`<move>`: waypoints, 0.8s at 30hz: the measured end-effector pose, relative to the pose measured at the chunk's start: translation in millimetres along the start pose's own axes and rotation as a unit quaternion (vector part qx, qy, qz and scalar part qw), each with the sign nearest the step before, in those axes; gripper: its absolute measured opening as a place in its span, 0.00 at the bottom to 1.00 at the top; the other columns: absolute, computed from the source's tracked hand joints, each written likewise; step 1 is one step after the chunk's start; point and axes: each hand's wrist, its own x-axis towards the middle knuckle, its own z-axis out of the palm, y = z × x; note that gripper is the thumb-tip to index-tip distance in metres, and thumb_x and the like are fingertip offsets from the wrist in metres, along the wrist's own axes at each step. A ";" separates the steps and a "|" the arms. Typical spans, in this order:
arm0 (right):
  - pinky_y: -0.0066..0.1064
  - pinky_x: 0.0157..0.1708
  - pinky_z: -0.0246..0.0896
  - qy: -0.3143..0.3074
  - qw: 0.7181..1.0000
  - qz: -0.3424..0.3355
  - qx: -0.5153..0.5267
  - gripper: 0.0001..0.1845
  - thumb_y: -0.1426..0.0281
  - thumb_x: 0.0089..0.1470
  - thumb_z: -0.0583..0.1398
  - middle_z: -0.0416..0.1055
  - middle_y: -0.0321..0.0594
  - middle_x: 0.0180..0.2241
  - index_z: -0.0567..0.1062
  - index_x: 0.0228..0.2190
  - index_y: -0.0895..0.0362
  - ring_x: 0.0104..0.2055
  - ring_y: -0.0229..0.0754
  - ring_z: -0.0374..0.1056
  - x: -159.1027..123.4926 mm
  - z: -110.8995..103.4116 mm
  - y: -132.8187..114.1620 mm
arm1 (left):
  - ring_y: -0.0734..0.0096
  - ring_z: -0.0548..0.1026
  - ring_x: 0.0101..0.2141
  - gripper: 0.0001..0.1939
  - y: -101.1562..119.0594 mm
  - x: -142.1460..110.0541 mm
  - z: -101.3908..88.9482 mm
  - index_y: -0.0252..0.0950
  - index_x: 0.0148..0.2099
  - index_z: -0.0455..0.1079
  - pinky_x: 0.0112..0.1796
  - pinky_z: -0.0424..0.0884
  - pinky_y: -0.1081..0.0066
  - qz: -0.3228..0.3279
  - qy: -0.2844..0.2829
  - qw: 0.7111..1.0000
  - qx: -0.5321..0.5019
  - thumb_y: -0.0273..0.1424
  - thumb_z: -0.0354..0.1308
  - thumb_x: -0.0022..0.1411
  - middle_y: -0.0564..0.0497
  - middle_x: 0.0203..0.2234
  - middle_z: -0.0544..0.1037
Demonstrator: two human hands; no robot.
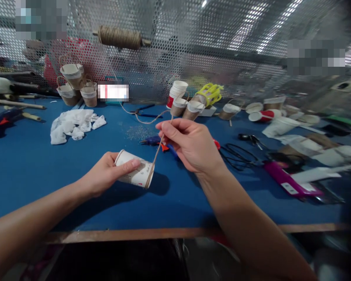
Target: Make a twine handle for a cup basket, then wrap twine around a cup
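Observation:
My left hand (108, 171) is wrapped round a white printed paper cup (130, 175), held tilted on its side above the blue table. Brown twine (156, 156) runs along one end of the cup and stretches up to my right hand (187, 142), which pinches it between thumb and fingers. Beyond that hand the twine trails back over the table toward a twine spool (119, 38) on the mesh wall. Behind the cup lies a blue glue gun (152, 140) with an orange trigger, partly hidden by my right hand.
Twine-wrapped cups stand at the back left (89, 96) and back centre (194, 110). Crumpled white material (71, 125) lies left, near pliers (148, 113). On the right are a black cable (236, 156), a purple power strip (289, 181) and more cups. The wooden table edge (128, 235) runs along the front.

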 end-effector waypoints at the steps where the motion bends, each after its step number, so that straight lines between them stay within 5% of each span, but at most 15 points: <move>1: 0.25 0.22 0.57 0.001 1.000 0.000 -0.003 0.06 0.68 0.41 0.64 0.69 0.33 0.20 0.76 0.23 0.58 0.21 0.30 0.61 0.9 -0.3 1.1 | 0.77 0.73 0.22 0.08 0.2 -0.4 0.3 0.34 0.26 0.75 0.26 0.68 0.80 -0.002 0.002 1.000 -0.001 0.35 0.63 0.47 0.53 0.20 0.78; 24: 0.25 0.24 0.57 0.000 0.995 0.057 -0.081 0.08 0.67 0.41 0.64 0.69 0.33 0.20 0.75 0.23 0.60 0.21 0.29 0.60 5.5 -3.5 20.2 | 0.75 0.71 0.20 0.07 -1.7 -8.0 -0.4 0.34 0.27 0.77 0.26 0.69 0.76 0.095 0.010 0.993 0.067 0.34 0.62 0.48 0.50 0.20 0.78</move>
